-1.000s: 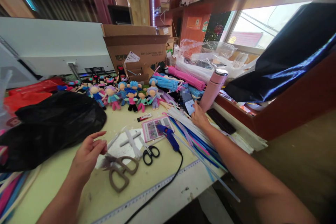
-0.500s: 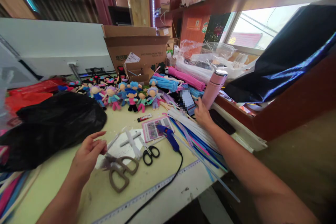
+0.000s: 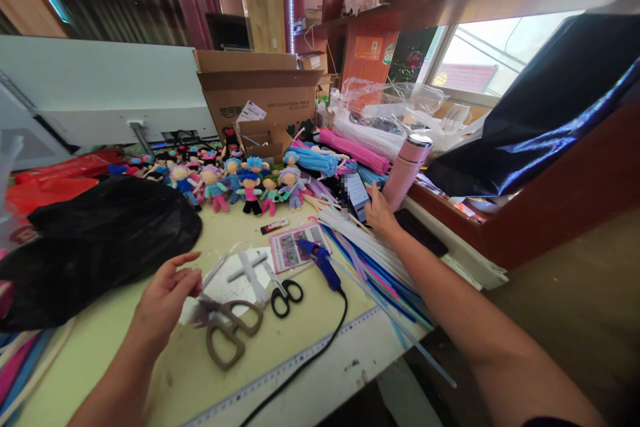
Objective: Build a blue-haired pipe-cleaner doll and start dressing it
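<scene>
My right hand (image 3: 380, 216) reaches to the far right of the table and touches a phone (image 3: 356, 192) propped beside a pink flask (image 3: 406, 170); its fingers are mostly hidden behind the hand. My left hand (image 3: 163, 300) hovers over the yellow-green table (image 3: 125, 353), fingers apart and lightly curled, holding nothing I can make out. Just right of it lie large brown scissors (image 3: 229, 332), small black scissors (image 3: 284, 292) and a blue glue gun (image 3: 319, 259) with a black cord.
A black plastic bag (image 3: 100, 237) fills the left. A row of small dolls (image 3: 235, 183) stands at the back before a cardboard box (image 3: 260, 97). Pipe cleaners (image 3: 370, 260) and clear sticks lie under my right arm. A dark cloth (image 3: 550, 100) drapes the right ledge.
My right hand has shifted slightly at the phone, whose screen now tilts more upright. My left hand has barely moved.
</scene>
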The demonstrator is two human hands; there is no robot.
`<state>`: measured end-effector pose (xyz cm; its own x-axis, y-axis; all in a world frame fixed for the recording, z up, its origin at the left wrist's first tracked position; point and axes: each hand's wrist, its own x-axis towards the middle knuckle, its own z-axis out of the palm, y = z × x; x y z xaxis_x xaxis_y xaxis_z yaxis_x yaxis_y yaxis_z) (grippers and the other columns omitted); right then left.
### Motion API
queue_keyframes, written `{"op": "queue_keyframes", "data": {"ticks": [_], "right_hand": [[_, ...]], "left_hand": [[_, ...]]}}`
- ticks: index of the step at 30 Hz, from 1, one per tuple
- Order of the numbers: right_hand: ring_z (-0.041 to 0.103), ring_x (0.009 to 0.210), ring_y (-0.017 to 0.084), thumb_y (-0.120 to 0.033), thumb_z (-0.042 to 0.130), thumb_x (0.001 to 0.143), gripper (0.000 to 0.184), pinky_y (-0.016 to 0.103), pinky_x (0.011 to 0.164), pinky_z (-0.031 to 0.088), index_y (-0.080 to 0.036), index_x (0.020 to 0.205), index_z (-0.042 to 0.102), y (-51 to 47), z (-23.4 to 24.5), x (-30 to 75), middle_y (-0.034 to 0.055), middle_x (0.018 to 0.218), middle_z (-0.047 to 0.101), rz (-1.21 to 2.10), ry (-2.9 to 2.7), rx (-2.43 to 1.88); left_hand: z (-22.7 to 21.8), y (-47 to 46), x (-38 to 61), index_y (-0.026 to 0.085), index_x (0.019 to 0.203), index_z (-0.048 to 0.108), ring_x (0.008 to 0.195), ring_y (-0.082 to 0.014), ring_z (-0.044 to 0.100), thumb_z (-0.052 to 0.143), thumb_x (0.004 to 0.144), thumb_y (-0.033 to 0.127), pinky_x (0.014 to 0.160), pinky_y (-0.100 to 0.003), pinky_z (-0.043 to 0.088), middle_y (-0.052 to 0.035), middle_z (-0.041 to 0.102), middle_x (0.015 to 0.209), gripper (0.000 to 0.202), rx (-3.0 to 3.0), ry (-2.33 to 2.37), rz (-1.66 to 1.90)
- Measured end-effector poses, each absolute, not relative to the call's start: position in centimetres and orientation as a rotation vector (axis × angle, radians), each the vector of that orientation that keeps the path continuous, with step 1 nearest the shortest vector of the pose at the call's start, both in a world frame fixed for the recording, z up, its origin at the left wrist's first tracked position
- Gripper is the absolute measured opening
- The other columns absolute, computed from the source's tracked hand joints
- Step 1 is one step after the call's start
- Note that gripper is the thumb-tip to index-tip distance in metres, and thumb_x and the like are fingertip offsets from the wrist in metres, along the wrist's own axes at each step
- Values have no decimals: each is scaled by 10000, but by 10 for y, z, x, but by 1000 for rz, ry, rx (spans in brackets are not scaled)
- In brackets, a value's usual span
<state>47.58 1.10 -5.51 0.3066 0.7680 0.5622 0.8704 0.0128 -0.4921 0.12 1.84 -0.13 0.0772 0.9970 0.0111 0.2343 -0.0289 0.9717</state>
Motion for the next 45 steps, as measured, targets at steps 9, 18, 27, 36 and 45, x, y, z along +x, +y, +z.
{"op": "queue_keyframes", "data": {"ticks": [9, 18, 27, 36, 45], "right_hand": [[479, 1247, 332, -169, 396, 795, 696, 567, 1042, 364, -7, 1441, 195, 17, -55, 475, 248, 1329, 520, -152, -1496, -1754], [465, 1264, 314, -168, 388, 796, 687, 514, 1051, 373, 21, 1429, 200, 20, -52, 474, 258, 1334, 507, -152, -1510, -1789], [462, 1256, 329, -172, 403, 780, 717, 526, 1049, 370, 25, 1436, 195, 23, -51, 473, 254, 1332, 506, -168, -1494, -1827], [453, 1262, 320, -143, 392, 761, 738, 544, 1046, 365, 6, 1453, 180, 27, -47, 471, 231, 1342, 510, -183, -1498, -1811], [456, 1255, 308, -105, 401, 727, 769, 514, 1056, 363, -20, 1466, 205, 43, -43, 463, 208, 1318, 536, -191, -1518, -1769]], "left_hand": [[1, 18, 2, 160, 1043, 549, 551, -137, 479, 701, 567, 542, 557, -260, 405, 42, 550, 558, 630, 1395, 1335, 1059], [-7, 22, -2, 170, 1078, 535, 557, -140, 468, 674, 627, 557, 564, -252, 386, 50, 531, 533, 610, 1461, 1320, 1038], [-4, 20, -1, 174, 1064, 536, 557, -142, 468, 684, 608, 558, 558, -250, 391, 49, 536, 533, 614, 1439, 1326, 1035], [-2, 19, 2, 164, 1063, 536, 550, -138, 462, 686, 612, 554, 559, -254, 388, 49, 526, 534, 615, 1436, 1313, 1038], [-6, 22, -2, 161, 1071, 528, 553, -136, 466, 672, 610, 558, 553, -249, 400, 54, 525, 525, 625, 1440, 1325, 1040]]}}
